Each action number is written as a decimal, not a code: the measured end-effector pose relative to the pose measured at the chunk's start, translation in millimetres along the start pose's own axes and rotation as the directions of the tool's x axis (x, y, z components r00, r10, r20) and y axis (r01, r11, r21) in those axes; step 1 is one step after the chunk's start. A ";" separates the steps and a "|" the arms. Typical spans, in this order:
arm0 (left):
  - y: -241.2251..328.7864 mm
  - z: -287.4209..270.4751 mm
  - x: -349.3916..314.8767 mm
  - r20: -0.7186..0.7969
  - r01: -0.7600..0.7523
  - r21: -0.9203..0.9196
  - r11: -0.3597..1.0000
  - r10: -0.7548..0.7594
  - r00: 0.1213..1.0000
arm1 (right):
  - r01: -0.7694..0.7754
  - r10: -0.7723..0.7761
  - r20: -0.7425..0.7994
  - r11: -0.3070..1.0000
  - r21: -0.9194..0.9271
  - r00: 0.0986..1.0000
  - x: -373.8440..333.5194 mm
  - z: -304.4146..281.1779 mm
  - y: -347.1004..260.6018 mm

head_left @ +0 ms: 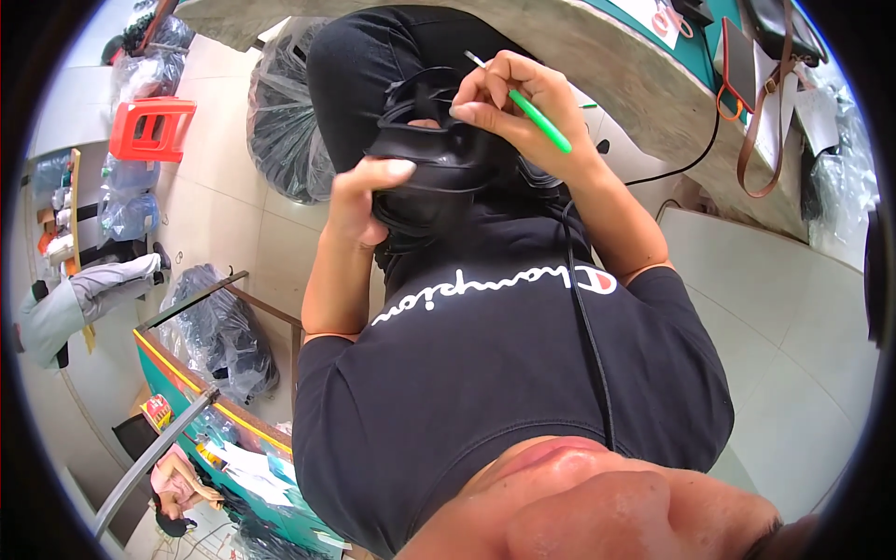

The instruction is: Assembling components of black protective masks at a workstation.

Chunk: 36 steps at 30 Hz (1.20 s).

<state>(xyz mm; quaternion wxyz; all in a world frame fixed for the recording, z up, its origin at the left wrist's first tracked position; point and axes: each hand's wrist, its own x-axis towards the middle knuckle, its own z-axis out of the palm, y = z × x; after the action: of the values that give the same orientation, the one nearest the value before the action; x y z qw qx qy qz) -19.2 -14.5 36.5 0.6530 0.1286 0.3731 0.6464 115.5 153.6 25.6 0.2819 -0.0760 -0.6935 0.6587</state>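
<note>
My left hand point(364, 194) grips a glossy black leather-like piece point(434, 177) over my lap, its thumb lying on top. The piece has a folded edge and an opening, and a fingertip shows through the opening. I cannot tell what kind of article it is. Between the bent fingers of my right hand point(523, 98) is a slim green-handled tool point(541, 123) with a metal-coloured end pointing up and left. That hand is close above the far right edge of the black piece. Whether it touches the piece I cannot tell.
A workbench point(607, 47) runs along the far right, with scissors point(668, 21) and a brown-strapped bag point(777, 121). Left are a plastic-wrapped bundle point(291, 121) and a red stool point(151, 129). A person point(75, 299) is farther left; another point(182, 485) is beside a green table point(173, 364).
</note>
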 end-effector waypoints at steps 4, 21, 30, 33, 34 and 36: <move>-7.2 2.5 3.7 -0.024 0.019 0.335 0.942 -0.012 1.000 | -0.065 0.061 0.025 0.985 0.161 0.998 -3.7 14.4 -4.6; -16.7 7.3 -2.0 -0.172 -0.189 -0.050 0.981 0.178 0.969 | 0.174 -0.168 -0.049 0.968 0.183 0.985 -24.3 4.2 -0.5; -22.6 -2.0 3.8 -0.249 -0.073 -0.104 0.992 0.046 0.967 | 0.347 -0.328 -0.221 0.937 0.050 0.919 -30.0 19.6 4.4; -21.4 1.2 2.4 -0.261 -0.101 -0.089 0.991 0.075 0.962 | 0.392 -0.441 -0.139 0.877 -0.280 0.887 -33.6 18.4 -1.0; -21.3 3.3 1.5 -0.260 -0.138 -0.078 0.987 0.114 0.959 | 0.390 -0.439 -0.140 0.878 -0.279 0.888 -33.6 18.3 -1.0; -23.2 3.7 1.4 -0.261 -0.174 -0.066 0.983 0.151 0.954 | 0.386 -0.460 -0.092 0.823 -0.416 0.883 -33.3 18.8 -0.4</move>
<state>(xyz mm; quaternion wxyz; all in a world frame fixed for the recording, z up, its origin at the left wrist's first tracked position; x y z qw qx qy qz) 0.4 -15.1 23.5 0.5493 0.0459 0.4130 0.7250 134.0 121.3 16.8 0.4652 -0.0357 -0.7788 0.4193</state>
